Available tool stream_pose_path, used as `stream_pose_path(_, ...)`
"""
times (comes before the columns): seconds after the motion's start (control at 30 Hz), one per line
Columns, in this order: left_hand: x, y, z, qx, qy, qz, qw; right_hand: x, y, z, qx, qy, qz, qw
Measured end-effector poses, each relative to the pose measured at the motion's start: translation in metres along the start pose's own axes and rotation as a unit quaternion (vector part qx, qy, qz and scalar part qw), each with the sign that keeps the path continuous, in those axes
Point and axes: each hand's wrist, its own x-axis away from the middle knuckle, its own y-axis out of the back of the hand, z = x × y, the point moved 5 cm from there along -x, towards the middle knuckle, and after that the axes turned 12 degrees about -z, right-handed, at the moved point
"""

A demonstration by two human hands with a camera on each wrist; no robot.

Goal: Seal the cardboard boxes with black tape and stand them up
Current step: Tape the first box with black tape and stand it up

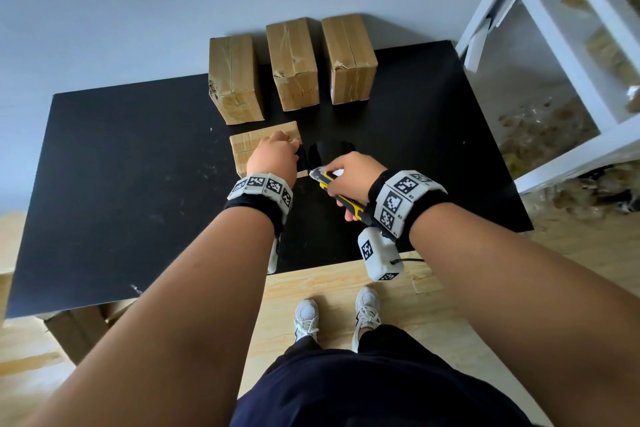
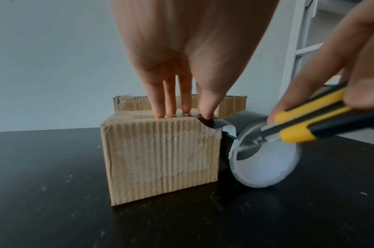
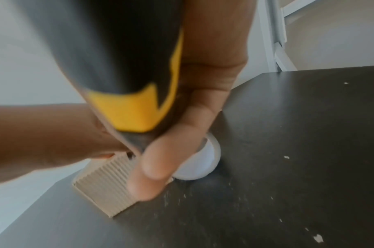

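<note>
Left hand (image 1: 272,156) flat on top of the small brown corrugated cardboard box (image 2: 160,156) lying on the black table (image 1: 138,184); fingers (image 2: 170,99) straight, close together, tips pressing black tape (image 2: 211,123) at the box's right top edge. Right hand (image 1: 356,175) has its fingers wrapped round a yellow-and-black utility knife (image 2: 298,127), blade at the black tape roll (image 2: 264,161) touching the box's right side. Three taped brown cardboard boxes (image 1: 294,62) stand behind the box.

Black table (image 1: 138,184) with four cardboard boxes (image 1: 292,62) and tape roll (image 2: 266,161).
</note>
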Motion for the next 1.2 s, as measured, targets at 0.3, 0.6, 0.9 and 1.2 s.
stream_pose_path(0.3,-0.001,0.001,0.002,-0.008,0.007,0.010,1.000,-0.012,0.040,0.004,-0.058,0.024,-0.050,0.997)
stream_pose_path(0.6,0.001,0.001,0.004,0.010,0.036,0.004,0.999,-0.048,0.046,-0.051,-0.014,-0.019,-0.222,0.975)
stream_pose_path(0.9,0.007,0.003,0.002,0.046,0.072,-0.042,0.995,-0.059,0.037,-0.056,0.006,-0.008,-0.239,0.971)
stream_pose_path(1.2,0.012,0.004,0.002,0.090,0.092,-0.083,0.988,-0.069,0.031,-0.089,0.050,-0.089,-0.242,0.965)
